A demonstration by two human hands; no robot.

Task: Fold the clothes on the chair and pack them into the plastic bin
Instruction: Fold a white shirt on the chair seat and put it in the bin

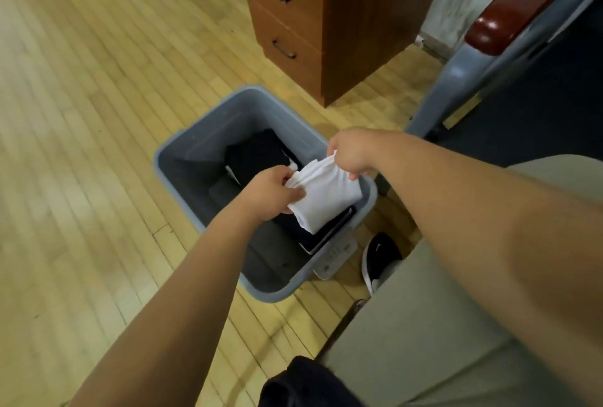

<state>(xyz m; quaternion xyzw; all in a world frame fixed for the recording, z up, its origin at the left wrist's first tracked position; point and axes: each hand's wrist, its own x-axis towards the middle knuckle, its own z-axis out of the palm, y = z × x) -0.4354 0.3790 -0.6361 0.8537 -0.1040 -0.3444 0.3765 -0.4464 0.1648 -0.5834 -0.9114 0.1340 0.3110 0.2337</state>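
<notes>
Here, left hand (272, 189), right hand (350, 153) pinching one white garment (323, 201), one bin (195, 161)

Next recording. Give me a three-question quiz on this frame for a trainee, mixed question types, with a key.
1. True or false: nobody is holding the white folded garment.
2. How many hands grip it? A) none B) one C) two
3. Fill in: the folded clothes lying inside the grey plastic bin are ____ (light/dark).

Key:
1. False: it is held above the bin.
2. C: the left hand and the right hand each pinch an end.
3. Dark.
</notes>
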